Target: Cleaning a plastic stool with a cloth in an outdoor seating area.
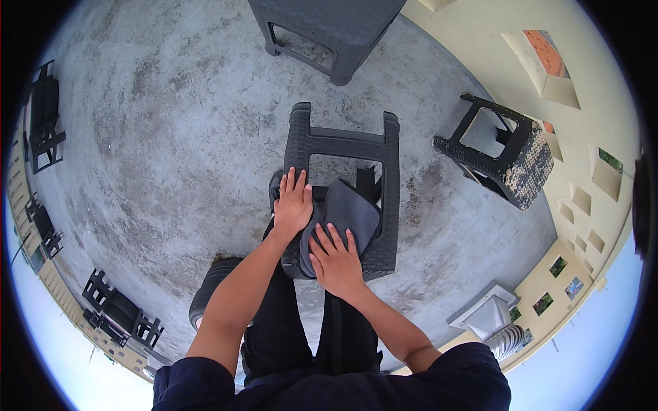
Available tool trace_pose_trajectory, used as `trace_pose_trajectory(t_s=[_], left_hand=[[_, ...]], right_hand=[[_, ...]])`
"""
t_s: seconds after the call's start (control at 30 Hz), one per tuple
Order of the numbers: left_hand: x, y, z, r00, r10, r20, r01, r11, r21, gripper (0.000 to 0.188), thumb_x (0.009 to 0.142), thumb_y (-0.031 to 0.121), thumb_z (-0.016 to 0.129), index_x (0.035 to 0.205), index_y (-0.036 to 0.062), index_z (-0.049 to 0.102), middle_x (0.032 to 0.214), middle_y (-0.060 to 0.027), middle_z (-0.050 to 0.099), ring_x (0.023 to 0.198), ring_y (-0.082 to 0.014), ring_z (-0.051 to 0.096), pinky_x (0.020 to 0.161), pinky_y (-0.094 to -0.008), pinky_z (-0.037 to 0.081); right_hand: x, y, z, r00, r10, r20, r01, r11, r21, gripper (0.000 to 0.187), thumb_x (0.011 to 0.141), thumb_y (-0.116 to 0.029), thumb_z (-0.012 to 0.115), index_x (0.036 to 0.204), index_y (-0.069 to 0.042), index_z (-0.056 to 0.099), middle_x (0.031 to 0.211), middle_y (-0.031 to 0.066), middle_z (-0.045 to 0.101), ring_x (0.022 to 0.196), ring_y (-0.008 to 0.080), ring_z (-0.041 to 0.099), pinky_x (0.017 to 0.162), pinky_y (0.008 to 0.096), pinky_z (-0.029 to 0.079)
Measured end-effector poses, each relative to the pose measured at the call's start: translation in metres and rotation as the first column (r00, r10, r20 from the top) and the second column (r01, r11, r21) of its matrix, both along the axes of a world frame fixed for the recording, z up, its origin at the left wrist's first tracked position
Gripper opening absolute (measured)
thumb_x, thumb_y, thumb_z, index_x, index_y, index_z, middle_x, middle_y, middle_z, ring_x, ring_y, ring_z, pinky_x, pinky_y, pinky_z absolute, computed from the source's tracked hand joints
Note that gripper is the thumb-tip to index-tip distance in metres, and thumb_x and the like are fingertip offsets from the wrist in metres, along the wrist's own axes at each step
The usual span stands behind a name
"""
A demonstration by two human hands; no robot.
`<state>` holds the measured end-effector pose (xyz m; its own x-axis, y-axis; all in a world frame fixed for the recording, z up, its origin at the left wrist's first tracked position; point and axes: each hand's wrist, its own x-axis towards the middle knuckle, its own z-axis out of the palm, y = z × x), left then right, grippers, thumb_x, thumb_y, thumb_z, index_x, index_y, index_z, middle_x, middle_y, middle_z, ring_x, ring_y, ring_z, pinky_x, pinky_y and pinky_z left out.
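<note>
In front of my legs lies a dark grey plastic stool (391,171), tipped on its side with two legs pointing away from me. My right hand (337,262) rests with spread fingers on a grey cloth (351,212), pressing it against the stool. The cloth is draped over the near part of the stool and partly covers its frame opening. My left hand (293,205) lies flat, fingers stretched out, on the stool's left side, at the cloth's left edge. Part of a dark shoe shows beside the left hand.
A larger dark grey plastic table (329,20) stands beyond the stool. To the right, a worn black stool (504,147) lies tipped near the cream wall (466,41). Black benches (120,308) line the left side. A black tire-like object (214,291) sits by my left leg.
</note>
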<state>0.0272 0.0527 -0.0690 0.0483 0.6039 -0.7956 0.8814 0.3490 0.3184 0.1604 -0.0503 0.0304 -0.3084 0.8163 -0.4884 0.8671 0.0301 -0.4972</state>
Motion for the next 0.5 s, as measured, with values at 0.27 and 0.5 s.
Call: trace_pose_trajectory(t_s=[0.27, 0.5], left_hand=[[-0.049, -0.033, -0.023, 0.674, 0.502, 0.542, -0.552, 0.830, -0.083, 0.042, 0.104, 0.011, 0.043, 0.146, 0.0128, 0.047, 0.164, -0.0075, 0.026, 0.151, -0.0247, 0.024, 0.120, -0.0356, 0.025], [-0.069, -0.087, -0.013, 0.087, 0.867, 0.491, -0.718, 0.396, -0.572, 0.050, 0.109, 0.029, 0.033, 0.156, 0.0105, 0.027, 0.153, -0.0106, 0.041, 0.134, -0.0206, 0.047, 0.113, -0.0349, 0.039]], right_hand=[[0.025, -0.022, 0.032, 0.998, 0.037, -0.059, -0.043, 0.994, -0.104, 0.044, 0.100, -0.028, 0.049, 0.143, -0.019, 0.054, 0.157, 0.0042, 0.039, 0.146, 0.0288, 0.031, 0.120, 0.0550, 0.016], [0.017, -0.006, 0.022, 0.903, 0.290, -0.318, -0.333, 0.939, -0.088, 0.041, 0.101, -0.032, 0.051, 0.142, -0.024, 0.055, 0.153, -0.0009, 0.045, 0.146, 0.0253, 0.034, 0.121, 0.0560, 0.012]])
